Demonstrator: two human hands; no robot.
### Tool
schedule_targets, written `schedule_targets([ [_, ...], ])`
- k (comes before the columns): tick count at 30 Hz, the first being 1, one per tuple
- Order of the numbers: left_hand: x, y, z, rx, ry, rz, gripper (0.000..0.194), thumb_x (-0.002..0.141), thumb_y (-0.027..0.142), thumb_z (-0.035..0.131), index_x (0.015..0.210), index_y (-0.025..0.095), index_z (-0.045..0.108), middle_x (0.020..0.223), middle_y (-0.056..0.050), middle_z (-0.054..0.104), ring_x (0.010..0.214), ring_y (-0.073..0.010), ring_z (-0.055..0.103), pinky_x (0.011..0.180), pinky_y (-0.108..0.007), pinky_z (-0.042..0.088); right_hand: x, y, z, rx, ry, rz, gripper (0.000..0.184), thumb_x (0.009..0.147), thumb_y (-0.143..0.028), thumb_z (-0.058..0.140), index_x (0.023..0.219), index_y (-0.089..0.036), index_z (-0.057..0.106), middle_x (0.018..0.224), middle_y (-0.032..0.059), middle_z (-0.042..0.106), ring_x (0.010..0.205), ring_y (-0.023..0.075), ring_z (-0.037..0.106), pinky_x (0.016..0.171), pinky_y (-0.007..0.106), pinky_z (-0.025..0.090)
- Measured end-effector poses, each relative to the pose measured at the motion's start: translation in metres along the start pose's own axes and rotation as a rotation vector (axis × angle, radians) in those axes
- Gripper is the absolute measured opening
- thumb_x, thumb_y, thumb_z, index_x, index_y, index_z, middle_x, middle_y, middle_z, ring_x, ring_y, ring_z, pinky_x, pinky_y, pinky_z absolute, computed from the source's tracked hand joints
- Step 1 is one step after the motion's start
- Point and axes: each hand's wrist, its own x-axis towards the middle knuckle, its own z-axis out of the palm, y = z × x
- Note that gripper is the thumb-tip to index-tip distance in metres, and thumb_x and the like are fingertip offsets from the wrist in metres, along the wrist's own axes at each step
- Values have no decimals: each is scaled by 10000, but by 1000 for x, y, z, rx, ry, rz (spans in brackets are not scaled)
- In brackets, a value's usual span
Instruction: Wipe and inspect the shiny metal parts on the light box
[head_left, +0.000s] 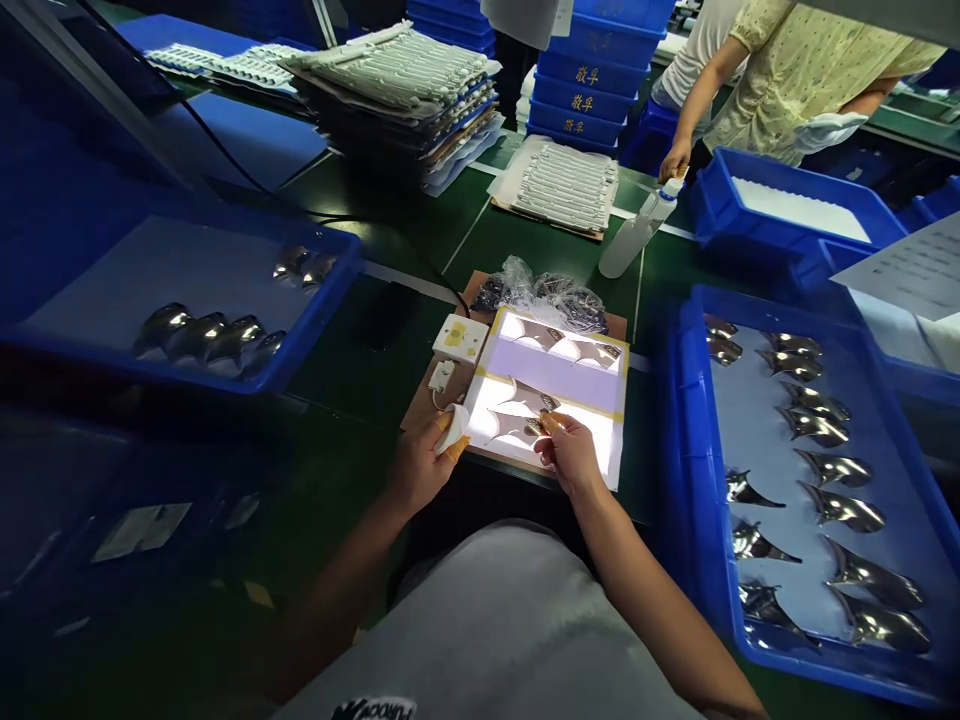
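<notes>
My left hand [417, 470] is closed around a folded white cloth [451, 430], with orange covers on the fingertips. It sits at the lower left corner of a glowing light panel [606, 462] edged with yellow tape. My right hand [576, 458] pinches the dark patterned end of a curved, shiny metal piece [511, 428] at the panel's lower edge. Just above that one lies a second metal piece [525, 395]. Two more metal pieces [531, 332] rest along the panel's top. The fingers partly cover the pinched end.
Blue trays with shiny metal pieces stand at left [330, 300] and right [675, 420]. Behind the panel are plastic-wrapped dark parts [551, 295], a clear bottle [630, 240] and stacked white molded sheets [566, 185]. A cable runs to a white box [460, 338]. A person [795, 80] stands across the table.
</notes>
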Motion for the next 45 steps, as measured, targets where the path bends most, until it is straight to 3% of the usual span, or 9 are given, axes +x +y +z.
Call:
schedule_targets([
  [4, 2, 2, -2, -10, -9, 19, 299, 920, 350, 665, 1187, 217, 684, 1136, -105, 747, 998, -259, 735, 884, -363, 629, 1, 0, 1, 1, 22, -4, 204, 863, -319, 722, 959, -173, 615, 674, 37, 718, 417, 130, 608, 345, 203, 419],
  [8, 5, 4, 2, -7, -27, 66, 303, 927, 337, 657, 1203, 213, 673, 1144, -114, 732, 1063, -274, 714, 929, -391, 615, 2, -3, -12, -61, 34, -9, 228, 876, -335, 732, 990, -165, 631, 558, -1, 653, 339, 127, 551, 304, 198, 353],
  [15, 25, 20, 32, -18, -289, 213, 432, 876, 235, 722, 1293, 192, 619, 1297, -145, 666, 1179, -302, 679, 999, -427, 597, 8, -11, -29, -194, 13, -34, 243, 877, -355, 757, 964, -157, 645, 654, 48, 723, 365, 130, 579, 292, 189, 336],
  [20, 37, 27, 44, 50, -429, 253, 473, 866, 190, 730, 1318, 189, 590, 1349, -129, 637, 1151, -290, 694, 966, -408, 608, 9, -15, -32, -251, 40, -57, 264, 891, -404, 744, 945, -163, 650, 609, 41, 715, 326, 104, 498, 296, 196, 317],
  [26, 41, 29, 24, -48, -450, 265, 408, 871, 214, 706, 1272, 196, 632, 1269, -124, 668, 1100, -262, 705, 952, -383, 602, 15, -16, -34, -235, -2, -85, 327, 802, -467, 789, 793, -164, 664, 568, 32, 685, 354, 80, 442, 340, 194, 261],
  [30, 70, 28, 3, -101, -359, 289, 397, 886, 288, 713, 1260, 182, 633, 1246, -126, 677, 1172, -280, 668, 998, -387, 573, 8, -10, -37, -206, -64, -85, 352, 725, -493, 813, 730, -176, 661, 551, 0, 655, 370, 63, 386, 362, 197, 242],
  [34, 108, 26, 18, 101, -392, 339, 362, 880, 303, 724, 1200, 149, 655, 1228, -147, 675, 1151, -297, 671, 988, -402, 558, -7, -2, -30, -213, -136, -67, 349, 721, -490, 810, 689, -166, 684, 526, 3, 644, 355, 63, 386, 352, 194, 231],
  [39, 124, 26, 47, 216, -510, 393, 443, 813, 305, 790, 1224, 196, 669, 1196, -112, 694, 1034, -305, 711, 904, -416, 568, -14, 3, -14, -187, -136, -42, 379, 760, -514, 777, 647, -165, 680, 513, 24, 642, 370, 98, 496, 360, 204, 383],
  [45, 118, 18, 34, 173, -468, 352, 378, 857, 285, 763, 1199, 157, 664, 1201, -141, 694, 1123, -300, 683, 959, -391, 558, -13, 6, -19, -182, -99, -15, 346, 782, -489, 762, 703, -165, 669, 593, 55, 694, 419, 130, 579, 390, 231, 478],
])
